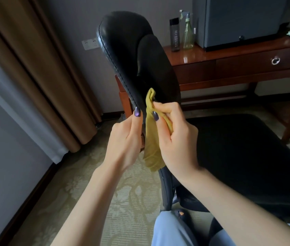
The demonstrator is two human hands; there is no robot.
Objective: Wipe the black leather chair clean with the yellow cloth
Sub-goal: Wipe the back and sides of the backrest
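Objects in view number as follows: one black leather chair point(126, 50) with a stitched, padded back and a broad seat, one thin yellow cloth point(151, 148) bunched into a strip, and two bare hands. One glossy red-brown wooden desk point(211, 52) stands behind the chair. It carries one dark cylindrical bottle point(174, 34), one pale green spray bottle point(188, 32) just beside it, and one grey box point(238, 20). One metal ring pull point(275, 60) shows on the desk front. One brown curtain point(34, 68) hangs at left over a patterned carpet point(122, 192). The yellow cloth lies between the two hands, at the lower end of the chair back's stitched edge. Its top fold rises above the knuckles and its tail hangs down between the wrists. The right hand point(176, 139) grips the cloth. Its fingers point(165, 106) are curled tightly over the upper part, and the thumb presses flat on the fabric, leaving no gap. The left hand point(126, 137) holds its thumb straight up against the foot of the stitched edge. Its other fingers curl out of sight behind, so whether they grasp the cloth or the chair cannot be told.
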